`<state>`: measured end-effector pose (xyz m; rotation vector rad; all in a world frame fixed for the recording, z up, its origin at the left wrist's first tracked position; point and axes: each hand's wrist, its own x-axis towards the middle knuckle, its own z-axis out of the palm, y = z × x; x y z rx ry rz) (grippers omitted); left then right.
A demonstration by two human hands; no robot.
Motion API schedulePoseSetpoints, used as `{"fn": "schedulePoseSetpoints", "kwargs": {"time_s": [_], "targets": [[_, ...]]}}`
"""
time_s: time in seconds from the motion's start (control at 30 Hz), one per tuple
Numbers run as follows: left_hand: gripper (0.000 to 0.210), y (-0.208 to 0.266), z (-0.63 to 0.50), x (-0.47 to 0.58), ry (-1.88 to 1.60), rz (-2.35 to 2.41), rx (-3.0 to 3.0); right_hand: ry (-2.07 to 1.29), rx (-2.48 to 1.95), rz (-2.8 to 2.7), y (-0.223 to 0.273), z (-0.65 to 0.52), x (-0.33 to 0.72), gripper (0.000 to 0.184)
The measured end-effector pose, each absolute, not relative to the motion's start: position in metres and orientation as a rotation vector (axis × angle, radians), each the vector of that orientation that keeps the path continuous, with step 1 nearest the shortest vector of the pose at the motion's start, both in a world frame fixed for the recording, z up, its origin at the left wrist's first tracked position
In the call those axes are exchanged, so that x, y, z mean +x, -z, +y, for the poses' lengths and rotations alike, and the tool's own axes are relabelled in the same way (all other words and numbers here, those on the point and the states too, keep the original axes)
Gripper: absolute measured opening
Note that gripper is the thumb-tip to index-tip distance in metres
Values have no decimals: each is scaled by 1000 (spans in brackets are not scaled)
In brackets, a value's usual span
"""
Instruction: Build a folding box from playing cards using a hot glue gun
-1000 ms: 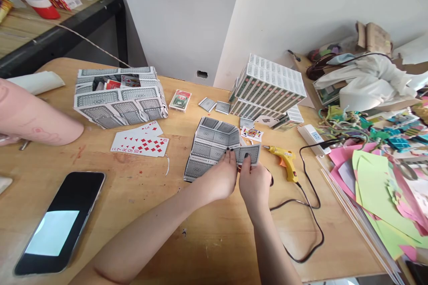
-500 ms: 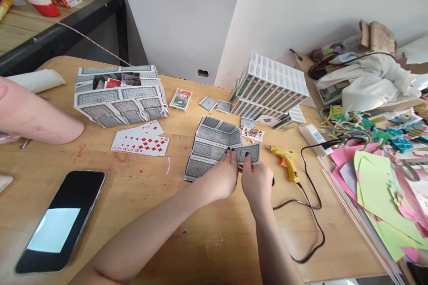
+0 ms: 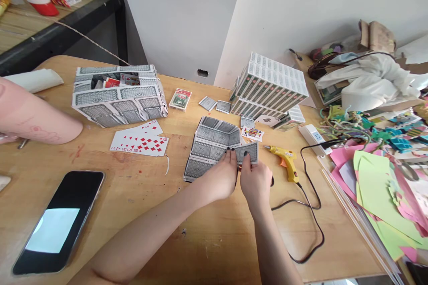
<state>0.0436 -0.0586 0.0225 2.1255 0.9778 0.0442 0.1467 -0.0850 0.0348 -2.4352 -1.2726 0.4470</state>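
An open box-like form made of playing cards [image 3: 204, 149], grey-patterned backs showing, sits on the table in front of me. My left hand [image 3: 224, 177] is closed at its right edge, fingertips pressed together where a single playing card [image 3: 248, 152] meets it. That card sticks out to the right. My right hand [image 3: 257, 182] grips it, thumb on top and the other fingers hidden underneath. Something small and dark shows beside the right hand, and a reddish bit shows between the hands; I cannot make out either. A yellow hot glue gun [image 3: 285, 160] lies just right of the card.
Behind stand stacked card boxes [image 3: 270, 84], a larger card-covered box [image 3: 117, 102] and a card pack [image 3: 180, 99]. Face-up diamond cards [image 3: 143, 142] and a phone [image 3: 58, 222] lie left. A black cord [image 3: 314, 213], a power strip [image 3: 314, 138] and coloured paper [image 3: 377, 187] are right.
My right hand and the outer end of the card have shifted very slightly left. The left hand keeps its place on the card form.
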Motion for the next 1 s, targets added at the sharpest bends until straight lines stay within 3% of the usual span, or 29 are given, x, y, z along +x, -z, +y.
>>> {"fn": "schedulePoseSetpoints", "kwargs": {"time_s": [1.0], "targets": [[69,-21,-59,44,-78,980,2091,-248,-2368,-1382,-24,-88,140,45]]}}
